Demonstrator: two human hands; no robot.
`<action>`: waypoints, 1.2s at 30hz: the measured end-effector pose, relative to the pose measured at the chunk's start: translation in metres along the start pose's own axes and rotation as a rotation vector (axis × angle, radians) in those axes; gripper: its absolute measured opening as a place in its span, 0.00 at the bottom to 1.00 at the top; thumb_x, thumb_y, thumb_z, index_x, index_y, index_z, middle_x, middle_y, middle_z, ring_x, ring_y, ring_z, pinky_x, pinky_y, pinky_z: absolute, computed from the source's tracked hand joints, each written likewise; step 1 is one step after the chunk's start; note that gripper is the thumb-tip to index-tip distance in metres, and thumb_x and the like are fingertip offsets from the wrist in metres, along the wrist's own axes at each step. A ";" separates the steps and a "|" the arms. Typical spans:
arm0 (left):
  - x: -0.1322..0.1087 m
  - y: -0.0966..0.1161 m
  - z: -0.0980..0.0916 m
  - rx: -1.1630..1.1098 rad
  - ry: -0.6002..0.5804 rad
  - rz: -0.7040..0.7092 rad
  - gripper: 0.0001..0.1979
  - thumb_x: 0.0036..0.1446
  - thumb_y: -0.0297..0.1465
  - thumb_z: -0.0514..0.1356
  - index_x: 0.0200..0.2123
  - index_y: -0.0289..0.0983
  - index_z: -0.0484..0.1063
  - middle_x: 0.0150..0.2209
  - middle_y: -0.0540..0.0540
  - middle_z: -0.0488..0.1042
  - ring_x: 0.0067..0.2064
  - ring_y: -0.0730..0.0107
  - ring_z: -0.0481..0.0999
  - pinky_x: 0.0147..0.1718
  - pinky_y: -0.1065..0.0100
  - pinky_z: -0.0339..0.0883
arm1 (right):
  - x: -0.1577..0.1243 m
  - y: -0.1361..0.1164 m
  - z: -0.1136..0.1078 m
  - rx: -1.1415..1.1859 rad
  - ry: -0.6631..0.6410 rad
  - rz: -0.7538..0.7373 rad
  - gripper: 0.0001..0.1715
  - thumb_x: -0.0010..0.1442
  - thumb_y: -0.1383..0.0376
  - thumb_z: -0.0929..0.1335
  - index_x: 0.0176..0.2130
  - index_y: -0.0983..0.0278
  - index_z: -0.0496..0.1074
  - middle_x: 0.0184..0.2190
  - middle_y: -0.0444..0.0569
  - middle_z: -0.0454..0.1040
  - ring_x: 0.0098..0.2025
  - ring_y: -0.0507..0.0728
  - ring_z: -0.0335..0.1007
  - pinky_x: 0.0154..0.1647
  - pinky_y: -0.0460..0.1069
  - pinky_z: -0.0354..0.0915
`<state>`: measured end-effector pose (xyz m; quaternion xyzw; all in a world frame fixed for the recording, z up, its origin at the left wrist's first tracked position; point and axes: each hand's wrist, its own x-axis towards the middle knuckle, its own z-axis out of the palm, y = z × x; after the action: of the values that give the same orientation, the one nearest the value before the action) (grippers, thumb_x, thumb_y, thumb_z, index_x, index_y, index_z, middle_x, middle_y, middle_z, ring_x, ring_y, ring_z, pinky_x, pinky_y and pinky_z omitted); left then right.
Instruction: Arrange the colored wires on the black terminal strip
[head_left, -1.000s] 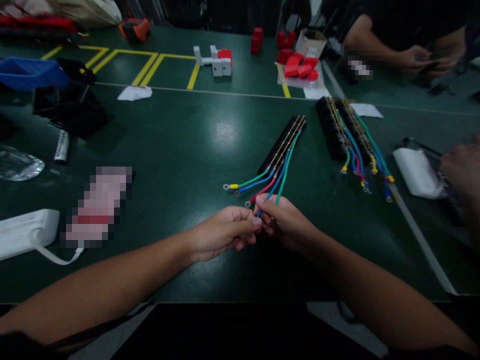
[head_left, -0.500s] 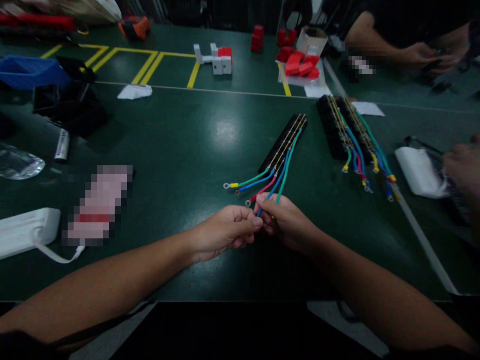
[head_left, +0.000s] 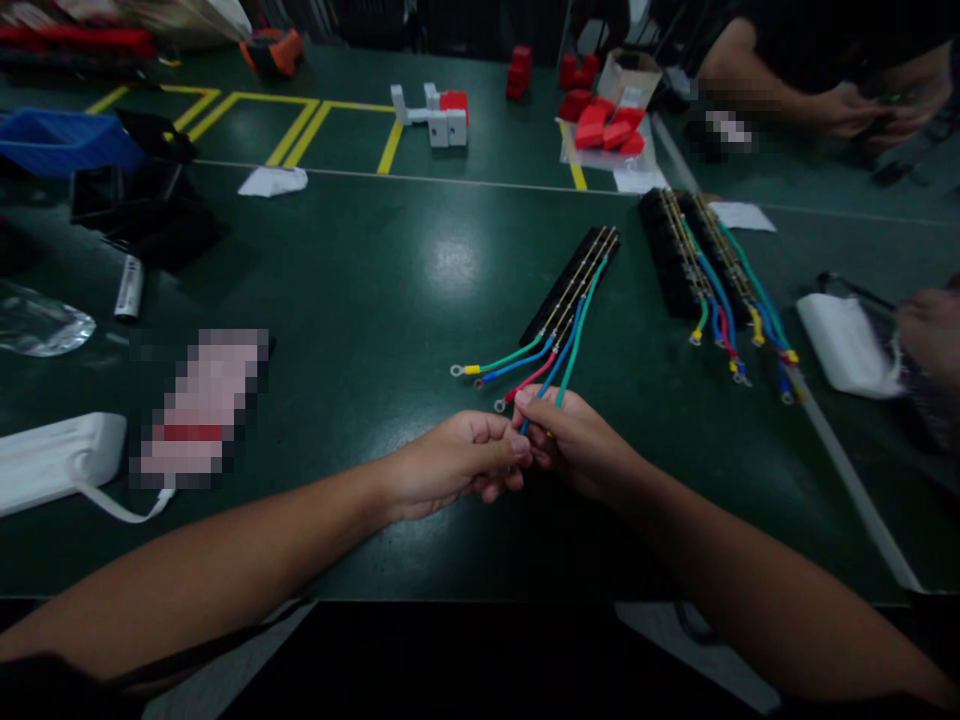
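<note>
On the table (head_left: pixel 360 270), a wired strip (head_left: pixel 564 292) lies just beyond the fingers (head_left: pixel 520 447), two more strips (head_left: pixel 666 258) farther right, a tray (head_left: pixel 67 142) far back left.

This looks like a workshop for electrical assembly. A long dark-green surface (head_left: pixel 360 280) is marked out in bays with yellow tape (head_left: pixel 300 135). On it lies a black block (head_left: pixel 565 284) with brass-coloured rods and coloured wires (head_left: pixel 573 346) ending in ring terminals (head_left: pixel 463 371); two similar wired blocks (head_left: pixel 661 260) lie to the right. A blue plastic bin (head_left: pixel 67 145), black bins (head_left: pixel 142 205) and a bag of red plastic parts (head_left: pixel 600 128) also suggest bench work. Across the surface, another person's hands (head_left: pixel 847 108) handle something too blurred to name.
</note>
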<state>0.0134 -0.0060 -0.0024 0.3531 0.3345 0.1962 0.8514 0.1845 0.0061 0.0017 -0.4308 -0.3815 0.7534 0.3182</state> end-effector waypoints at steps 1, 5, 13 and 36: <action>0.000 0.000 0.000 0.003 0.003 0.004 0.11 0.60 0.37 0.63 0.35 0.33 0.73 0.30 0.49 0.73 0.25 0.83 0.66 0.20 0.79 0.55 | 0.000 0.000 0.000 0.000 0.002 0.000 0.16 0.60 0.57 0.68 0.26 0.65 0.68 0.14 0.38 0.61 0.14 0.45 0.55 0.15 0.41 0.50; 0.001 -0.003 -0.001 0.027 0.016 0.021 0.12 0.60 0.37 0.63 0.37 0.32 0.73 0.33 0.48 0.73 0.24 0.85 0.62 0.20 0.79 0.50 | 0.000 0.000 0.001 0.001 0.011 -0.003 0.17 0.60 0.56 0.68 0.26 0.65 0.68 0.14 0.37 0.60 0.14 0.45 0.54 0.15 0.41 0.51; 0.001 -0.001 0.000 0.008 -0.010 0.020 0.13 0.59 0.38 0.63 0.36 0.32 0.72 0.32 0.49 0.73 0.23 0.86 0.62 0.19 0.78 0.49 | 0.000 0.001 0.000 -0.001 0.013 -0.003 0.18 0.59 0.56 0.68 0.26 0.65 0.68 0.13 0.37 0.61 0.14 0.45 0.55 0.15 0.42 0.50; 0.002 0.001 0.002 0.056 0.012 0.044 0.15 0.57 0.40 0.63 0.37 0.31 0.73 0.29 0.50 0.70 0.22 0.85 0.59 0.19 0.77 0.47 | 0.000 0.001 0.001 -0.002 0.059 0.012 0.14 0.57 0.58 0.69 0.27 0.65 0.69 0.14 0.37 0.61 0.14 0.45 0.56 0.15 0.42 0.51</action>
<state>0.0157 -0.0052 -0.0019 0.3831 0.3370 0.2075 0.8346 0.1830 0.0051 0.0011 -0.4555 -0.3702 0.7417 0.3245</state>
